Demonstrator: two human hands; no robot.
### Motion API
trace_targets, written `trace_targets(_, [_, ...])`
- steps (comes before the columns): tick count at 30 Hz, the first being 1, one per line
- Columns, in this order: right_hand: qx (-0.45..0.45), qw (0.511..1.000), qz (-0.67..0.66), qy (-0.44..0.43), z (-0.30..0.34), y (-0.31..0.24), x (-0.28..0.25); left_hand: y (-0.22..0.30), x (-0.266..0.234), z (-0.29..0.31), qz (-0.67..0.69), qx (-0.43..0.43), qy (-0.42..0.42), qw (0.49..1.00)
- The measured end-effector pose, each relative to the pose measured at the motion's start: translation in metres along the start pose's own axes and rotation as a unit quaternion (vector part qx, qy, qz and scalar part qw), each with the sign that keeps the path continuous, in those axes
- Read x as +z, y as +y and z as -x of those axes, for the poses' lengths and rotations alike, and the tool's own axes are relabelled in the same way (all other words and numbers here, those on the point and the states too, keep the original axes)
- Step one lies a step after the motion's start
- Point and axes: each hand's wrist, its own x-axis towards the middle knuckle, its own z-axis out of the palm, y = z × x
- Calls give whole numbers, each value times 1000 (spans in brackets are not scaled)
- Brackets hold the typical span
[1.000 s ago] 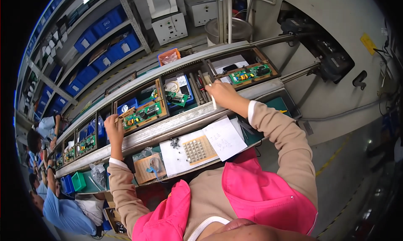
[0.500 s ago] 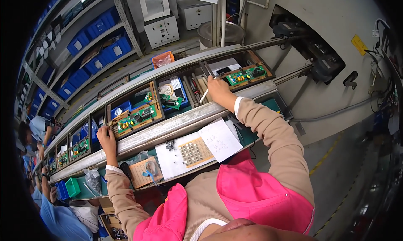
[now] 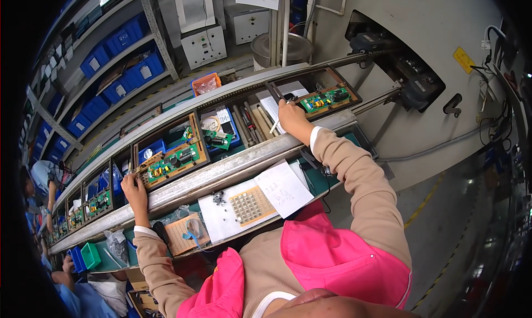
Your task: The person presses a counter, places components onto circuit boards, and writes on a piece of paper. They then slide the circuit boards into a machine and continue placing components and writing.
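Observation:
My left hand [image 3: 134,191] rests with its fingers bent over the near left corner of a dark carrier frame [image 3: 183,170]. A green circuit board [image 3: 173,159] with tall black and yellow components sits in that frame. My right hand [image 3: 293,118] is closed around a slim white pen-like stick [image 3: 274,126], which slants down from the fingers. Its fingertips are at the left side of a second carrier frame [image 3: 347,104], which holds another populated board [image 3: 326,99]. A small dark thing shows by those fingertips; I cannot tell whether it is held.
Metal rails [image 3: 233,167] carry the frames. On the near bench lie white paper [image 3: 284,190], a perforated board with small parts [image 3: 250,205], and loose black parts [image 3: 218,198]. Tools [image 3: 249,124] lie between the frames. Blue-clad people work at the far left, below shelves of blue bins [image 3: 133,74].
The right carrier frame has slid slightly right along the rails with my right hand, uncovering more white paper beside it. My left hand stays at its frame's corner. The whole view has shifted slightly.

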Motion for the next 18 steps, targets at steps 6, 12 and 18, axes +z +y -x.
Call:
trace_targets(6, [27, 999, -7, -23, -5, 5, -1, 5, -1, -1, 1, -6, -5, 1000])
trace_targets(12, [47, 999, -1, -22, -6, 20, -5, 6, -1, -2, 0, -16, -13, 1000])
trace_targets(18, [99, 995, 9, -24, -9, 58, -5, 2, -1, -1, 0, -11, -18, 1000])
